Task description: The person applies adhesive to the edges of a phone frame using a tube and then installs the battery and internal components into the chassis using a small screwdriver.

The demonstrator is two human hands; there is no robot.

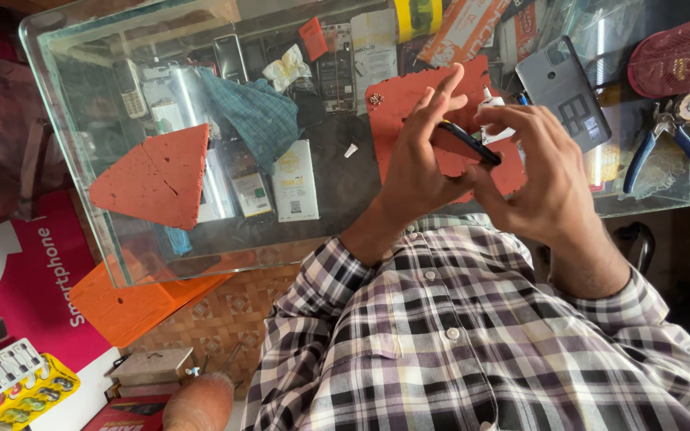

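Pinched edgewise between left hand (421, 152) and right hand (541, 172), the black phone (463, 142) could slip onto the glass table (81, 144) in the centre of the frame.

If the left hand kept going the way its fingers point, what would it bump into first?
Probably the red mat on the glass table. The left hand points its fingers up-picture across it, while holding the dark phone with the right hand. Depth is unclear.
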